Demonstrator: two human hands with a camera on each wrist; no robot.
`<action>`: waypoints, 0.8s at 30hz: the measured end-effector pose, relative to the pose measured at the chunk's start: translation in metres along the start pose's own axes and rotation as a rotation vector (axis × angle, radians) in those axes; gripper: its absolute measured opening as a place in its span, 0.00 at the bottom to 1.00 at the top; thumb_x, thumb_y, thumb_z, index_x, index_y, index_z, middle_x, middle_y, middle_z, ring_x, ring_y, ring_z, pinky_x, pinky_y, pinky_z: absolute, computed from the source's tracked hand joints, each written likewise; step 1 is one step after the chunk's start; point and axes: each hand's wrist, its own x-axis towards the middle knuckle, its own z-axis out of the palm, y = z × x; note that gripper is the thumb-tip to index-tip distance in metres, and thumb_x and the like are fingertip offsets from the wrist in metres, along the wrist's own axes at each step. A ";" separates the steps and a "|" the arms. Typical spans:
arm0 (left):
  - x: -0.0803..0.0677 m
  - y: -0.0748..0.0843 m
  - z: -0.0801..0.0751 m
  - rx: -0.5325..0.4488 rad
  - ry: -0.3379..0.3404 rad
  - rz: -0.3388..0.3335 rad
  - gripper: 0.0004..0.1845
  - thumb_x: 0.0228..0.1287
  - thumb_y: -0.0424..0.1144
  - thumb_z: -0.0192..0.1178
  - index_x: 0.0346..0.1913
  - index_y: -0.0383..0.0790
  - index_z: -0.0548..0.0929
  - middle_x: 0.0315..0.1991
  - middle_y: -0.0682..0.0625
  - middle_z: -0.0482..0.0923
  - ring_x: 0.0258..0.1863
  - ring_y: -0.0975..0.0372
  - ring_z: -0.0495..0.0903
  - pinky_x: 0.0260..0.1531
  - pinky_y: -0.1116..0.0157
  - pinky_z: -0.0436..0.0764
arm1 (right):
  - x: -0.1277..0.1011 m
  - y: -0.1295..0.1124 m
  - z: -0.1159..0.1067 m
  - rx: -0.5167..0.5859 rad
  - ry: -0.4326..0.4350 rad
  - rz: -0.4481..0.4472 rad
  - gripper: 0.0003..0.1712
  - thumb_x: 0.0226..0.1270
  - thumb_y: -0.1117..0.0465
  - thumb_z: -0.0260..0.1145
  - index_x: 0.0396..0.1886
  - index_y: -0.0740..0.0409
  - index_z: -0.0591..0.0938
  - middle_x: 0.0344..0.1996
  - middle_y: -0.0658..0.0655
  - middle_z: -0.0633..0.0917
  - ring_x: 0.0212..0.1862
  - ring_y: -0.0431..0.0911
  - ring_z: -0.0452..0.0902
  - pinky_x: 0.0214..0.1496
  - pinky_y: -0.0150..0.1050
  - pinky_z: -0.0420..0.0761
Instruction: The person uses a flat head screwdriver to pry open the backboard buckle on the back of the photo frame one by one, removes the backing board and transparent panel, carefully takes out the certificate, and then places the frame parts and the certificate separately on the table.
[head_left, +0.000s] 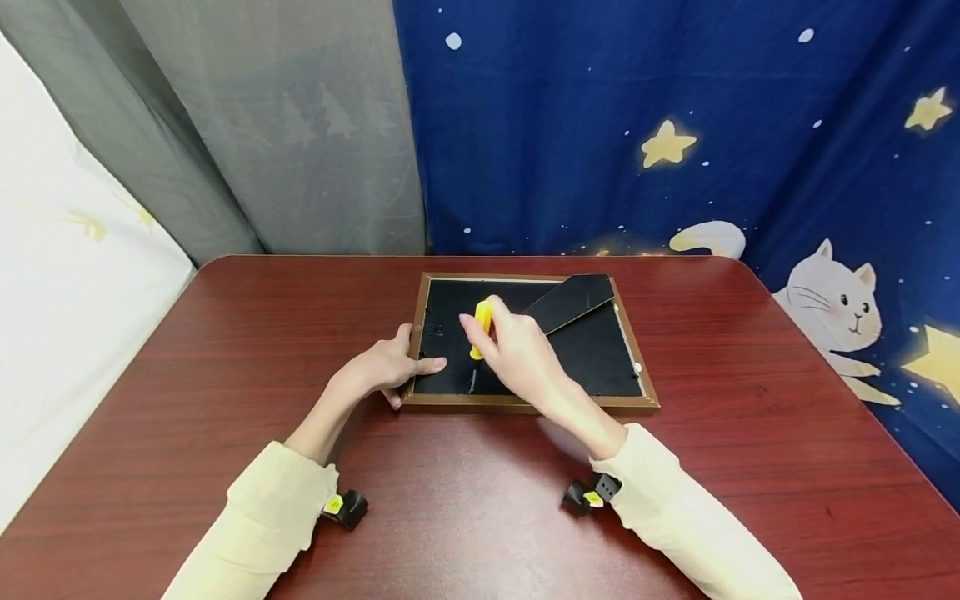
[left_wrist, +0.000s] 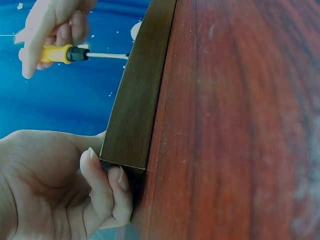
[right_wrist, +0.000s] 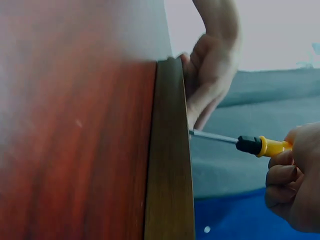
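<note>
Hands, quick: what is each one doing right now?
Left hand: grips the frame corner.
Right hand: holds the screwdriver, tip on the frame's back.

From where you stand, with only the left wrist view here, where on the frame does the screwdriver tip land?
Observer: On the black backing board, near the picture frame's front rail.
Operator: Is anything else lying on that backing?
Observer: A black stand flap, angled toward the far right corner.
Operator: And the right hand's grip?
Observer: The right hand curls round the screwdriver's yellow handle; the left hand holds the frame's left corner.
</note>
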 end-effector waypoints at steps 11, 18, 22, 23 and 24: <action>0.002 0.002 0.002 0.003 0.001 0.013 0.52 0.70 0.57 0.62 0.79 0.35 0.41 0.46 0.31 0.74 0.13 0.58 0.80 0.22 0.63 0.85 | -0.023 -0.014 0.001 -0.200 0.076 -0.207 0.14 0.74 0.55 0.65 0.36 0.58 0.72 0.15 0.47 0.68 0.14 0.38 0.64 0.14 0.28 0.65; 0.003 -0.001 0.000 0.006 -0.003 0.032 0.52 0.71 0.57 0.61 0.79 0.34 0.41 0.27 0.38 0.75 0.12 0.60 0.77 0.21 0.64 0.84 | -0.026 -0.013 -0.001 -0.181 0.074 -0.219 0.15 0.73 0.54 0.67 0.38 0.58 0.71 0.16 0.47 0.68 0.15 0.38 0.64 0.15 0.28 0.65; 0.003 -0.002 -0.001 0.003 -0.008 0.037 0.53 0.71 0.57 0.61 0.79 0.33 0.40 0.21 0.43 0.72 0.11 0.61 0.76 0.21 0.64 0.84 | -0.025 -0.013 -0.002 -0.180 0.073 -0.238 0.16 0.73 0.53 0.67 0.38 0.57 0.71 0.16 0.46 0.68 0.15 0.38 0.64 0.15 0.30 0.64; 0.003 -0.002 -0.001 0.001 -0.012 0.039 0.53 0.71 0.57 0.61 0.79 0.33 0.40 0.20 0.43 0.72 0.11 0.61 0.76 0.22 0.64 0.84 | -0.025 -0.012 -0.002 -0.173 0.065 -0.237 0.16 0.73 0.53 0.67 0.38 0.57 0.71 0.16 0.46 0.68 0.15 0.38 0.64 0.15 0.30 0.64; 0.003 -0.002 -0.001 0.000 -0.015 0.040 0.53 0.71 0.57 0.61 0.79 0.33 0.39 0.20 0.42 0.72 0.11 0.61 0.76 0.22 0.64 0.84 | -0.025 -0.012 -0.003 -0.167 0.056 -0.235 0.16 0.73 0.53 0.67 0.38 0.57 0.71 0.16 0.46 0.69 0.15 0.37 0.64 0.15 0.29 0.64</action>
